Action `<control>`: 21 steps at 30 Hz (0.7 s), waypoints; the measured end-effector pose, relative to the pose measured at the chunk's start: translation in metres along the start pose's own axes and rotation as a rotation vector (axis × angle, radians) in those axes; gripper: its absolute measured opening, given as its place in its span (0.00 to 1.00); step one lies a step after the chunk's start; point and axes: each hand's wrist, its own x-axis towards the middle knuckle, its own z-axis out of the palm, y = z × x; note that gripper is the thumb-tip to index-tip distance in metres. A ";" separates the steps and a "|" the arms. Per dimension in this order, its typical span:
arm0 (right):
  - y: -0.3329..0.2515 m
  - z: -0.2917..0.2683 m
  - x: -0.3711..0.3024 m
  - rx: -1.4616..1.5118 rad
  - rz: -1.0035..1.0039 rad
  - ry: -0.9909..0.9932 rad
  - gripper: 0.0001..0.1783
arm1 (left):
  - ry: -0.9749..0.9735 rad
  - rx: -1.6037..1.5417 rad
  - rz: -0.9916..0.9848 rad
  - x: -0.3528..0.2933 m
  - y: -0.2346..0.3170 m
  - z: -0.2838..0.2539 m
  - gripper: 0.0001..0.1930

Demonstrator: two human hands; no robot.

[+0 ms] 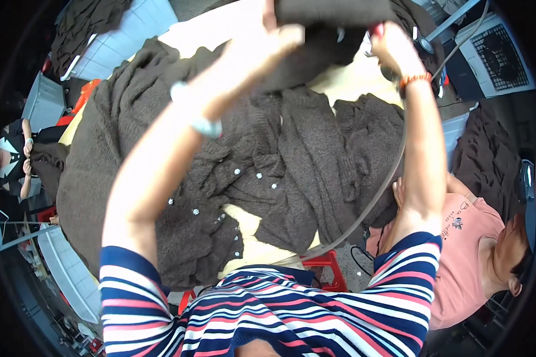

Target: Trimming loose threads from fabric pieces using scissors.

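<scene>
Both my arms reach to the far side of a table heaped with dark brown knit garments. A dark brown knit garment (333, 13) is raised there between my hands, blurred by motion. My left hand (280, 38) is at its left edge, the thumb stretched along the front; the grip is smeared but seems closed on the cloth. My right hand (393, 47) is closed at its right edge, with a small red thing showing at the fingertips that I cannot make out. Nearer me lie more brown knits (315, 143), some with round, shiny buttons (259, 175).
The yellowish tabletop (363, 77) shows between the garments. A grey cable or tube (393, 172) curves across the right side. A person in a pink shirt (464, 256) sits close at right; another person (18, 149) is at far left. A red stool (327, 271) stands below the table edge.
</scene>
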 end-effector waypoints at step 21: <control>-0.061 -0.010 -0.213 1.470 0.198 -0.734 0.26 | 0.030 -1.025 -0.785 -0.171 -0.006 0.021 0.13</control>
